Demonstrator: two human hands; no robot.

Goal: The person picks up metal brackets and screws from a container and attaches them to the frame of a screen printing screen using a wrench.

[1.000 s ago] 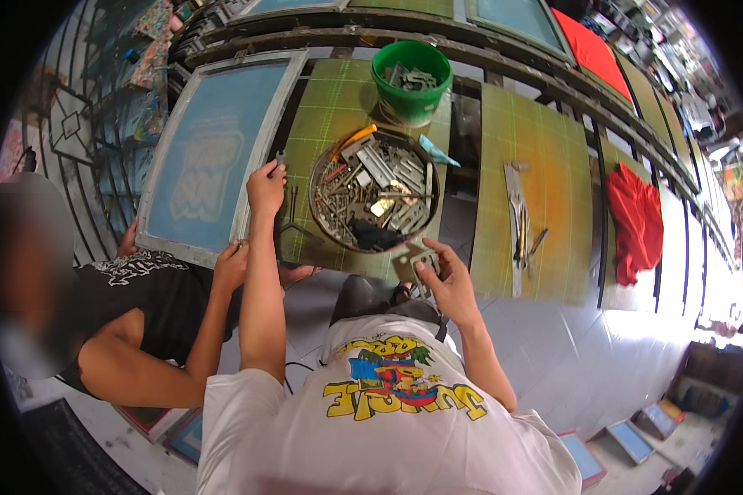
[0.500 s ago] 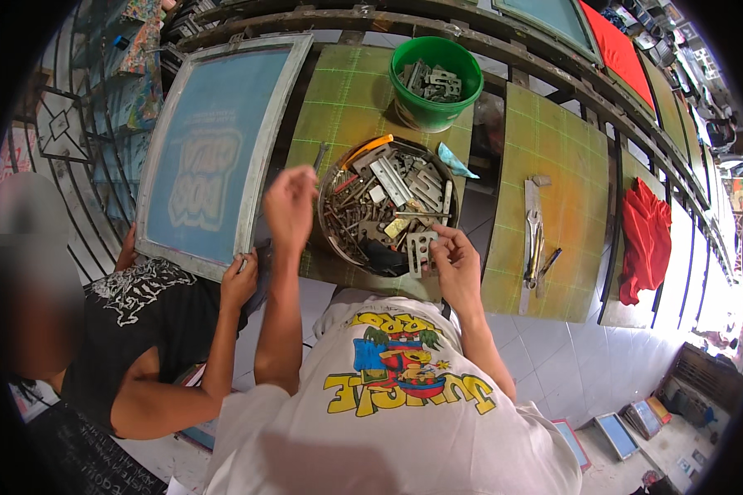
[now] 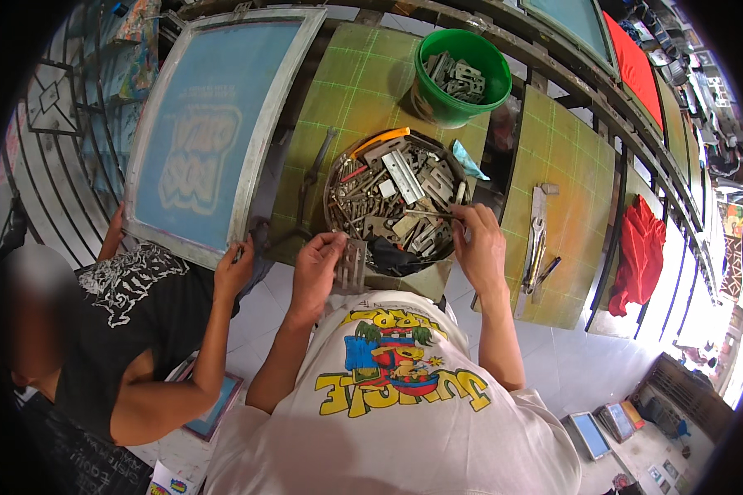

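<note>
Over the near edge of the board point(image 3: 351, 74), the left hand point(image 3: 315, 272) pinches a slotted plate point(image 3: 353, 266) by the bowl point(image 3: 435, 261); at the bowl's right rim, the right hand point(image 3: 482, 246) meets a rod point(image 3: 428, 214), grip unclear.

At ten o'clock in the view, a pale-framed blue screen point(image 3: 285, 78) is leaning at an angle, with a co-worker point(image 3: 165, 346) in a dark top holding its lower edge from eight o'clock. Toward three o'clock, a wrench point(image 3: 537, 239) is lying on a green gridded board point(image 3: 570, 157); farther out, a crumpled red cloth point(image 3: 642, 256) is draping over another board. A bright red panel point(image 3: 631, 66) is showing at two.
</note>
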